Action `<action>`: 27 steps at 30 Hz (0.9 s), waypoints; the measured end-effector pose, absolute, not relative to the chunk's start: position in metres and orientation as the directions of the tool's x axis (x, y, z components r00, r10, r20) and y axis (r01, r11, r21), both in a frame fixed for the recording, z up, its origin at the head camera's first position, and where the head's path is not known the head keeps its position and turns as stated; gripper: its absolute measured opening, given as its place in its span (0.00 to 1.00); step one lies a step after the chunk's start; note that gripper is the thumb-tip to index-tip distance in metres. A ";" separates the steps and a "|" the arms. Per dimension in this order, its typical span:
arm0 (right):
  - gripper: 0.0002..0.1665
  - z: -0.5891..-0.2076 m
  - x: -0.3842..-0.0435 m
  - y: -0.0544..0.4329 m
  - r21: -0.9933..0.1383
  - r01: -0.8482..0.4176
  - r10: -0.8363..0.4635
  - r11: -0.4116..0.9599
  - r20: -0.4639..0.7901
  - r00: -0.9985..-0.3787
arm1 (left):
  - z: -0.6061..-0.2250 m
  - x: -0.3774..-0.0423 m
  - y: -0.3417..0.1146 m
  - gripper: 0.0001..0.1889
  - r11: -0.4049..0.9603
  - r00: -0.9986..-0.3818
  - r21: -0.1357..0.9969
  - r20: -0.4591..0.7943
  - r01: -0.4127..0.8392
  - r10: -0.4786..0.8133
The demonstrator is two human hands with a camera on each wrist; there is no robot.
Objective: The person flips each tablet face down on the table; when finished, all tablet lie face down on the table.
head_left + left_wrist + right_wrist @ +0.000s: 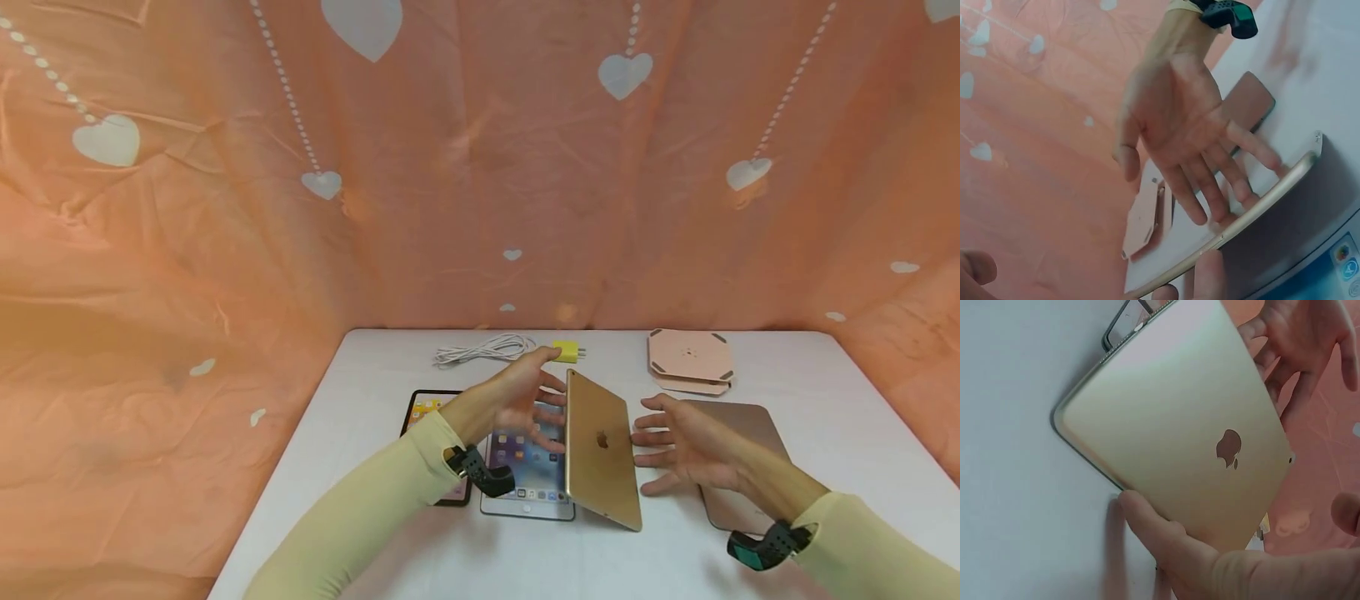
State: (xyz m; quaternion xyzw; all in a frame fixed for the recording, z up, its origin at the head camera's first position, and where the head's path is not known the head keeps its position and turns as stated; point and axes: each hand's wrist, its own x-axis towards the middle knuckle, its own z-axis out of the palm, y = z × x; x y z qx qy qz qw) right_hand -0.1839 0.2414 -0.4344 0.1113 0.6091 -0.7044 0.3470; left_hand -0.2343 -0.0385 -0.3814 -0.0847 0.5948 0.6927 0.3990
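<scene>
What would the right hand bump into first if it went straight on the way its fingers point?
The gold tablet, tilted up between the two hands. The right hand seems to be at its edge, possibly touching it, though the exact gap is hard to judge.

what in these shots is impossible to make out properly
- Screen of the gold tablet: turned away in the head view, which shows its back.
- Black-edged tablet: largely covered by the left hand and left sleeve, head view.
- Middle of the brown tablet: behind the right hand and wrist, head view.
- White cable: ends too small to tell, head view.
- Left hand: mostly cut off by the bottom edge, left wrist view.
</scene>
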 end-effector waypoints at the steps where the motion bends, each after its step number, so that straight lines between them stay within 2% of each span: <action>1: 0.55 -0.435 -0.184 0.240 -0.782 0.623 -0.349 -0.016 -0.580 -0.736 | -0.383 -0.234 -0.039 0.41 0.025 -0.667 0.755 -0.594 -0.656 0.450; 9: 0.56 -0.432 -0.183 0.241 -0.799 0.602 -0.291 0.016 -0.579 -0.761 | -0.400 -0.233 -0.036 0.41 0.024 -0.672 0.749 -0.607 -0.662 0.425; 27: 0.55 -0.427 -0.177 0.273 -0.818 0.572 -0.306 0.054 -0.559 -0.771 | -0.428 -0.230 -0.002 0.40 -0.011 -0.651 0.722 -0.618 -0.692 0.440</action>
